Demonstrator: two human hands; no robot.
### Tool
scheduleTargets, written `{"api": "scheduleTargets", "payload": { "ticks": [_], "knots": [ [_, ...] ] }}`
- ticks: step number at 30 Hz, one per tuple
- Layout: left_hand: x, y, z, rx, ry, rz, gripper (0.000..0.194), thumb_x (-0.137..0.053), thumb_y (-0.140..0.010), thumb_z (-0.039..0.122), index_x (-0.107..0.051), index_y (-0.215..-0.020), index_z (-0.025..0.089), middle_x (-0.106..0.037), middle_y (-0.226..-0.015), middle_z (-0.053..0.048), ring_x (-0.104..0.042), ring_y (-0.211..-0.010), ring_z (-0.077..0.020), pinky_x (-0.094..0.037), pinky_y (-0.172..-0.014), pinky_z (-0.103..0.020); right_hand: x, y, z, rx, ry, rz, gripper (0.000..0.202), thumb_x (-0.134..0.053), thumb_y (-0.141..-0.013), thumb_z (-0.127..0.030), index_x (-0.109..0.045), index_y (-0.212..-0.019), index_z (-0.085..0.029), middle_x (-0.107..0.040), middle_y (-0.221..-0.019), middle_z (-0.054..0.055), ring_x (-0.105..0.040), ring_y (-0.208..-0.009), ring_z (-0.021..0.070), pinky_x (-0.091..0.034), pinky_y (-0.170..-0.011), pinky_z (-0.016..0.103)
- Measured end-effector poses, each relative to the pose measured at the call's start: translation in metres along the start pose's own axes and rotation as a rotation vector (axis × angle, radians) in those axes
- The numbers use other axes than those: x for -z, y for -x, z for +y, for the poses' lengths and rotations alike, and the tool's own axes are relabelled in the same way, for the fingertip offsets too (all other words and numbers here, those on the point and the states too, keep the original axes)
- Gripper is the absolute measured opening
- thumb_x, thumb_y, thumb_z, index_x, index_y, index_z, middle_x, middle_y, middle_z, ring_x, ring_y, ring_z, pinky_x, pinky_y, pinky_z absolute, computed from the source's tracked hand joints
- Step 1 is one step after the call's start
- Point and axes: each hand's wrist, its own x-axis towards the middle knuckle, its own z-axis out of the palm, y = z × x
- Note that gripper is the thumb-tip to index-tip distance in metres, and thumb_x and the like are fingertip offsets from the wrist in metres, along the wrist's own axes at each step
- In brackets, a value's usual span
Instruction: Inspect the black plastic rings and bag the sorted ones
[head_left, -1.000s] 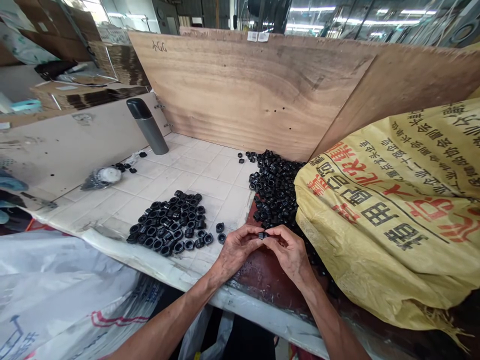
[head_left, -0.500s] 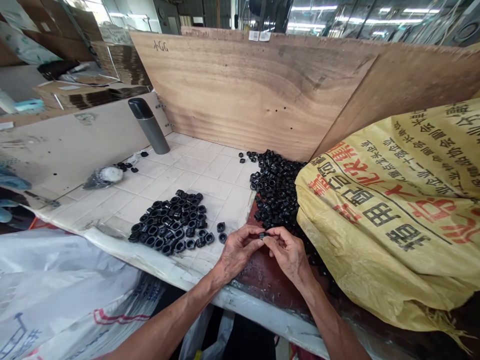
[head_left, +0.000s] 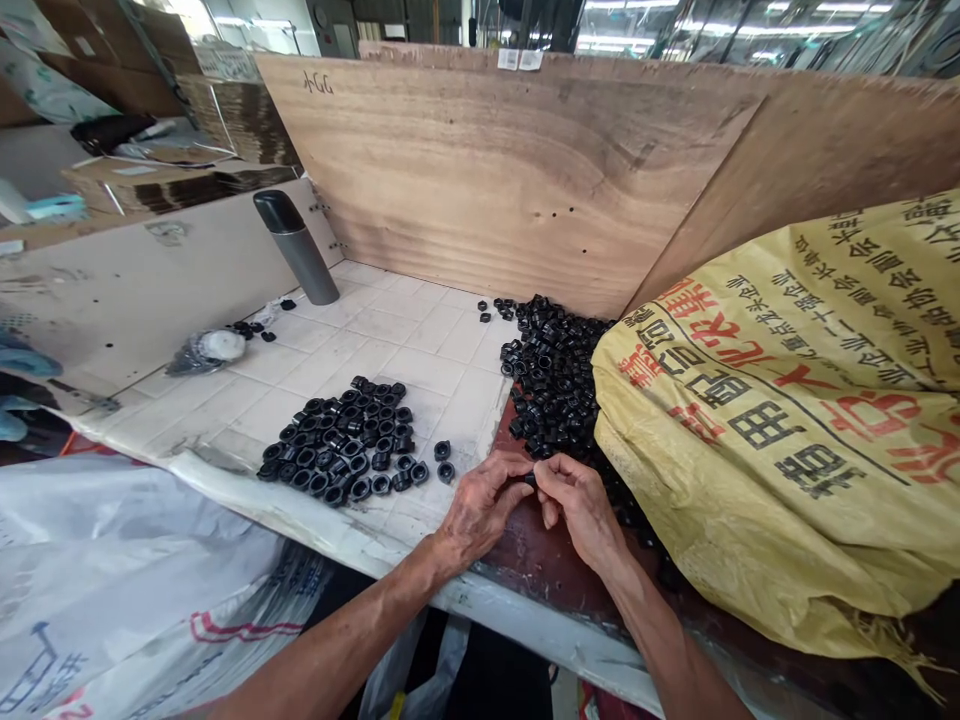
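Observation:
My left hand (head_left: pixel 482 505) and my right hand (head_left: pixel 581 505) meet over the dark red part of the table, their fingers pinched on one small black ring (head_left: pixel 530 479) between them, which is mostly covered by fingertips. Left of my hands lies a group of black rings (head_left: pixel 337 445) on the pale tiled surface, with two loose black rings (head_left: pixel 443 460) nearest my left hand. Beyond my hands a heaped pile of black rings (head_left: pixel 555 375) reaches to the yellow sack.
A yellow printed sack (head_left: pixel 787 420) fills the right side. Wooden boards (head_left: pixel 487 180) wall the back. A dark flask (head_left: pixel 304 255) and a plastic bag with a white item (head_left: pixel 206 353) are at the left. White sacks (head_left: pixel 135 580) hang at the front left.
My right hand's fingers have shifted around the small ring, with the lower fingers now further down. The ring is more hidden. The view has tilted slightly.

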Motion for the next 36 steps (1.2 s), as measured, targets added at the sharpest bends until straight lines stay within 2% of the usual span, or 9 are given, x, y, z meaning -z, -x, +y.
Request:
{"api": "scheduleTargets", "payload": {
  "ticks": [3,7,11,14,18,21,26,30,36],
  "knots": [
    [-0.003,-0.001,-0.001,0.105,0.112,0.058,0.016,-0.069,-0.086,0.028,-0.073,-0.102,0.023,-0.072,-0.105,-0.007,-0.067,-0.101,-0.0222,-0.051,-0.095,-0.036,-0.001,-0.001,0.001,0.035,-0.010,0.022,0.029,-0.066,-0.086,-0.044,-0.057,-0.072,-0.020,-0.051,-0.059,-0.005,-0.044,-0.048,0.0106,-0.038,-0.050,0.024],
    [-0.004,-0.003,0.001,0.333,0.335,0.117,0.024,-0.078,-0.078,0.035,-0.074,-0.096,0.019,-0.074,-0.099,-0.007,-0.069,-0.091,-0.0214,-0.055,-0.087,-0.034,0.002,-0.001,-0.001,0.135,0.157,0.037,0.017,-0.068,-0.084,-0.038,-0.064,-0.082,-0.022,-0.059,-0.065,-0.002,-0.054,-0.057,0.0145,-0.044,-0.055,0.025],
    [0.002,-0.005,0.008,0.463,0.480,0.071,0.029,-0.082,-0.074,0.034,-0.076,-0.095,0.016,-0.076,-0.091,-0.006,-0.069,-0.080,-0.0180,-0.055,-0.083,-0.032,0.004,-0.002,-0.001,0.384,0.293,0.012,0.007,-0.066,-0.086,-0.029,-0.069,-0.088,-0.023,-0.068,-0.091,0.004,-0.065,-0.086,0.0205,-0.052,-0.079,0.032],
    [0.005,-0.005,0.010,0.516,0.563,0.080,0.032,-0.085,-0.071,0.034,-0.076,-0.095,0.015,-0.075,-0.084,-0.004,-0.067,-0.071,-0.0148,-0.055,-0.079,-0.030,0.005,-0.001,-0.003,0.485,0.331,-0.013,0.009,-0.063,-0.089,-0.025,-0.071,-0.090,-0.025,-0.068,-0.098,0.006,-0.064,-0.095,0.0218,-0.052,-0.088,0.036],
    [0.003,-0.006,0.010,0.496,0.587,0.094,0.033,-0.085,-0.070,0.034,-0.076,-0.096,0.015,-0.075,-0.084,-0.004,-0.067,-0.074,-0.0156,-0.054,-0.080,-0.031,0.004,0.000,-0.005,0.431,0.244,-0.028,0.010,-0.065,-0.089,-0.030,-0.073,-0.089,-0.025,-0.069,-0.104,0.007,-0.066,-0.096,0.0223,-0.055,-0.084,0.035],
    [0.000,-0.008,0.009,0.441,0.525,0.097,0.031,-0.085,-0.070,0.034,-0.076,-0.094,0.016,-0.076,-0.093,-0.006,-0.068,-0.084,-0.0185,-0.053,-0.085,-0.032,0.004,-0.001,-0.002,0.351,0.203,0.040,0.012,-0.067,-0.087,-0.033,-0.073,-0.085,-0.024,-0.069,-0.099,0.006,-0.066,-0.092,0.0212,-0.056,-0.079,0.032],
    [0.002,-0.009,0.009,0.455,0.528,0.068,0.029,-0.083,-0.072,0.033,-0.076,-0.094,0.016,-0.075,-0.092,-0.006,-0.068,-0.084,-0.0182,-0.053,-0.087,-0.032,0.003,-0.002,0.007,0.245,0.103,0.079,0.025,-0.071,-0.082,-0.029,-0.064,-0.106,-0.025,-0.071,-0.101,0.004,-0.069,-0.093,0.0197,-0.057,-0.085,0.032],
    [0.002,-0.009,0.010,0.484,0.557,0.065,0.031,-0.083,-0.073,0.034,-0.075,-0.096,0.015,-0.076,-0.090,-0.006,-0.068,-0.080,-0.0174,-0.053,-0.085,-0.033,0.003,-0.002,0.006,0.287,0.173,0.051,0.020,-0.067,-0.086,-0.030,-0.064,-0.104,-0.024,-0.071,-0.104,0.006,-0.069,-0.094,0.0203,-0.057,-0.086,0.033],
    [-0.002,-0.005,0.003,0.256,0.315,0.090,0.020,-0.077,-0.080,0.032,-0.074,-0.093,0.018,-0.073,-0.102,-0.008,-0.068,-0.099,-0.0229,-0.052,-0.095,-0.036,0.002,-0.003,0.007,0.419,0.455,0.142,0.019,-0.062,-0.091,-0.036,-0.065,-0.105,-0.024,-0.072,-0.093,0.006,-0.069,-0.082,0.0209,-0.056,-0.076,0.032]
  ]
}}
